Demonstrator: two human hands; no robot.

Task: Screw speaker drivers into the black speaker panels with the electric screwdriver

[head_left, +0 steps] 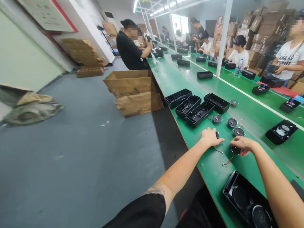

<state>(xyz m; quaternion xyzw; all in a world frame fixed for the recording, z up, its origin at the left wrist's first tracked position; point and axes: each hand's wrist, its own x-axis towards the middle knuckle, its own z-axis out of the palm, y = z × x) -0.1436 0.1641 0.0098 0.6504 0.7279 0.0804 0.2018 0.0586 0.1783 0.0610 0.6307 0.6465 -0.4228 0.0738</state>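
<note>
The right hand (pixel 243 145) closes over a small round speaker driver (pixel 235 149) with a red lead, while the left hand (pixel 210 137) lies loosely open on another driver (pixel 217 135) near the bench's (pixel 180 82) front edge. This looks like the picking-up stage; next would be seating them in the open housing (pixel 249 201) nearest the person. Loose drivers (pixel 232 122) and empty housings (pixel 199 113) crowd the far side; the near edge is close.
</note>
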